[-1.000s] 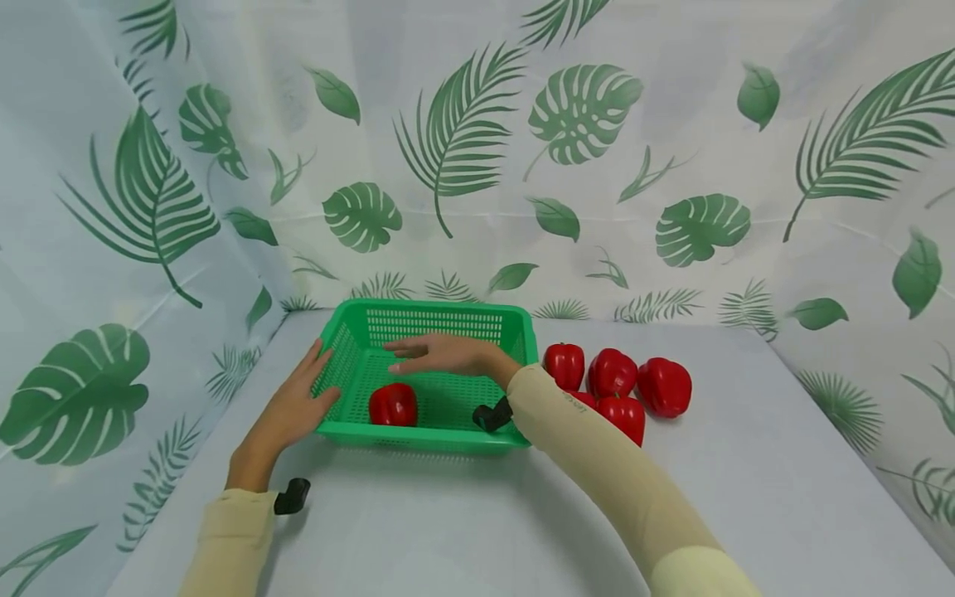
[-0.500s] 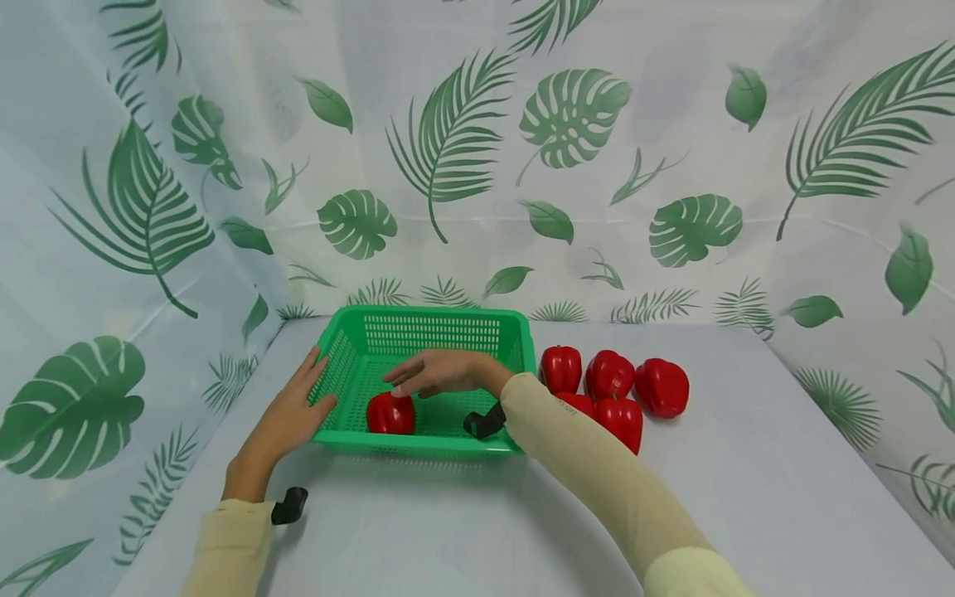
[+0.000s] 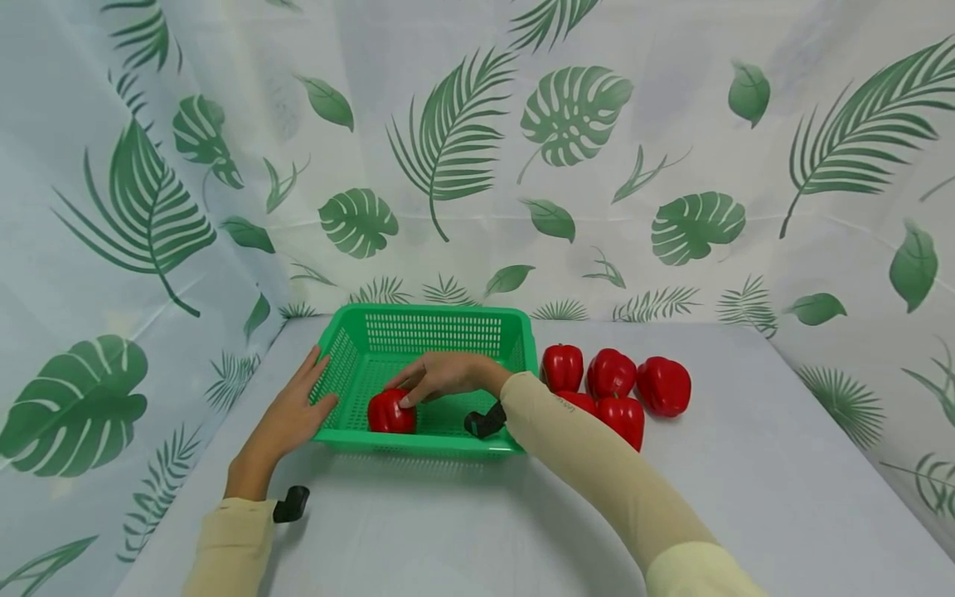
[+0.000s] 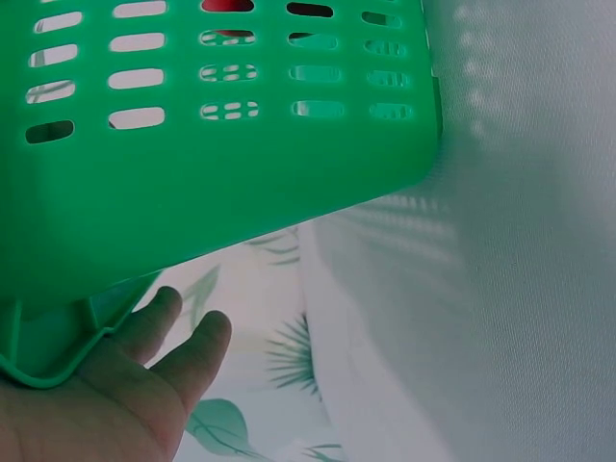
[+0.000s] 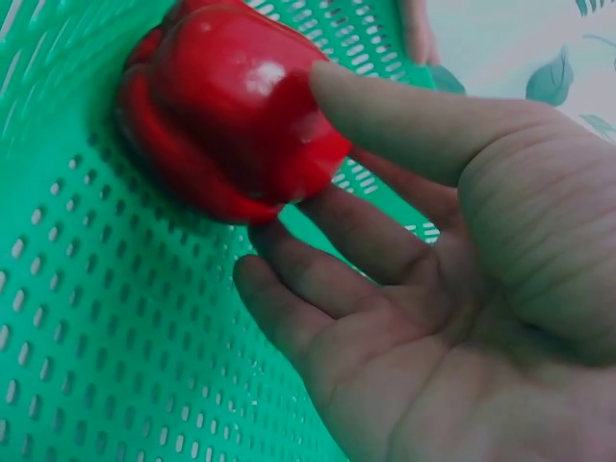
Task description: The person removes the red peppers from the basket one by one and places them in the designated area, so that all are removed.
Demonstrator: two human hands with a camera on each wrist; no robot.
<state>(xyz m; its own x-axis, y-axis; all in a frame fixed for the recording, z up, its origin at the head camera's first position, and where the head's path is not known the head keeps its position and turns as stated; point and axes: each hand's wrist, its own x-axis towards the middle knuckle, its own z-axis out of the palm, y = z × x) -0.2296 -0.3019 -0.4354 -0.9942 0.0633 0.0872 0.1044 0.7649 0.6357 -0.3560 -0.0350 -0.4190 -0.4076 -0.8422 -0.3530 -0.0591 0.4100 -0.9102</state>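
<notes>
A green perforated plastic basket (image 3: 440, 444) stands on the table, with a single red bell pepper (image 3: 390, 413) at its front left. My right hand (image 3: 446, 373) reaches into the basket and grips this bell pepper between thumb and fingers; in the right wrist view the thumb (image 5: 404, 120) lies on one side of the bell pepper (image 5: 226, 106) and the fingers on the other. My left hand (image 3: 289, 414) rests on the basket's left rim, its fingers fairly straight. In the left wrist view part of the left hand (image 4: 115, 395) shows below the basket's wall (image 4: 192, 202).
Several more red bell peppers (image 3: 664, 386) lie grouped on the white table (image 3: 746, 464), just right of the basket; my right sleeve (image 3: 597, 464) partly covers them. Leaf-printed white cloth (image 3: 477, 149) encloses the table at the back and sides.
My right hand has come down from above the basket floor onto the bell pepper, and its thumb and fingers have closed around it. The left hand has stayed on the rim.
</notes>
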